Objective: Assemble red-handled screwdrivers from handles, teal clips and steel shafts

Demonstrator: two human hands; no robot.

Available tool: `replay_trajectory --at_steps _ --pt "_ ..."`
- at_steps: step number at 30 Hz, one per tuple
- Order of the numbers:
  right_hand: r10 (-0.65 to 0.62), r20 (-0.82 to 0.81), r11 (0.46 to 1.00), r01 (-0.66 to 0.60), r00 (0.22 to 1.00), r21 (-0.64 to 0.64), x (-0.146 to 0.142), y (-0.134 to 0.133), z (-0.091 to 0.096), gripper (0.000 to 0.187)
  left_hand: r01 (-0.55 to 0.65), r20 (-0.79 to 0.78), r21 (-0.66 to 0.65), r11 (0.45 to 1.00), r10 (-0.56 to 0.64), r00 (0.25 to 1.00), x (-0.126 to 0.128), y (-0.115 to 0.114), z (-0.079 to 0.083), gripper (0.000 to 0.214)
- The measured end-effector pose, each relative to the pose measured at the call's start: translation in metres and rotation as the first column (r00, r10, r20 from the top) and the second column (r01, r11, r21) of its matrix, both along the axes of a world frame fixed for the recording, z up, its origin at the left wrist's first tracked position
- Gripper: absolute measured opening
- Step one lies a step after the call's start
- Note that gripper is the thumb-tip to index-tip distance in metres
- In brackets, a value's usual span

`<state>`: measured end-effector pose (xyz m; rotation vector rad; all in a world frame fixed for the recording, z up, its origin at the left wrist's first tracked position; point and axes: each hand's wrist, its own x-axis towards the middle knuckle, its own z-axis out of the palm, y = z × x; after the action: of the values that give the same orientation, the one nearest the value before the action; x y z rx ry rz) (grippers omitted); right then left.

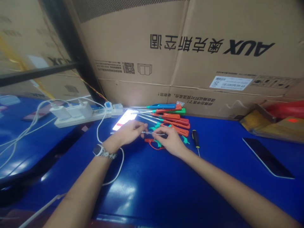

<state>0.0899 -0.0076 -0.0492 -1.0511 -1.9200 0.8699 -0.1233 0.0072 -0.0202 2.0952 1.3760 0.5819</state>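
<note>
Both my hands meet over the blue table (152,183). My left hand (129,133), with a watch at the wrist, is pinched on one end of a thin metal rod (155,133). My right hand (169,142) is closed on the rod's other end, over a red plastic piece (151,144) and teal pieces (186,140) lying on the table. Just behind them lies a pile of screwdrivers (172,117) with red, orange, green and blue handles. A lit phone (124,119) lies behind my left hand.
A black and yellow screwdriver (195,138) lies right of my right hand. A dark tablet (267,156) lies at the right. A white power strip (78,115) with chargers and white cables sits at the left. Large cardboard boxes (190,53) stand behind the table.
</note>
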Motion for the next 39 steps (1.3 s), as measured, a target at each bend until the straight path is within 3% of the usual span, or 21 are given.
replay_trajectory --at_steps 7,10,13,17,20,24,27,34,39 --pt "0.051 -0.009 0.998 -0.051 0.999 0.025 0.005 0.003 -0.001 0.012 0.021 -0.002 -0.011 1.000 -0.021 1.000 0.002 -0.002 0.001 0.046" --pt "0.056 -0.016 0.998 -0.056 0.998 0.004 0.004 0.003 -0.002 0.015 0.088 -0.003 -0.026 0.996 -0.088 0.996 0.008 -0.005 0.003 0.040" --pt "0.040 -0.058 0.999 -0.041 0.998 -0.026 0.003 0.003 -0.003 0.014 0.142 -0.054 -0.037 0.989 -0.144 0.988 0.015 -0.009 0.004 0.027" --pt "0.022 -0.102 0.999 -0.026 0.995 -0.041 0.010 0.002 -0.005 0.011 0.144 -0.145 0.025 0.989 -0.139 0.980 0.020 -0.013 0.002 0.025" --pt "0.019 -0.045 1.000 -0.020 0.999 -0.012 0.019 -0.002 -0.004 0.009 0.181 -0.179 0.039 0.983 -0.171 0.969 0.021 -0.014 0.003 0.028" --pt "-0.043 0.139 0.992 0.025 0.989 0.127 0.028 -0.007 0.001 0.006 0.209 -0.193 0.050 0.977 -0.196 0.961 0.022 -0.015 0.007 0.029" --pt "-0.029 0.225 0.986 -0.009 0.974 0.169 0.030 -0.009 0.004 0.009 0.222 -0.206 0.029 0.975 -0.212 0.955 0.023 -0.017 0.008 0.029" --pt "-0.027 0.217 0.993 0.001 0.976 0.121 0.026 -0.011 0.001 0.006 0.279 -0.211 0.015 0.960 -0.269 0.940 0.026 -0.019 0.006 0.029" --pt "-0.038 0.176 0.996 0.023 0.984 0.091 0.026 -0.012 -0.002 0.007 0.230 -0.242 0.057 0.971 -0.210 0.947 0.029 -0.022 0.007 0.025"
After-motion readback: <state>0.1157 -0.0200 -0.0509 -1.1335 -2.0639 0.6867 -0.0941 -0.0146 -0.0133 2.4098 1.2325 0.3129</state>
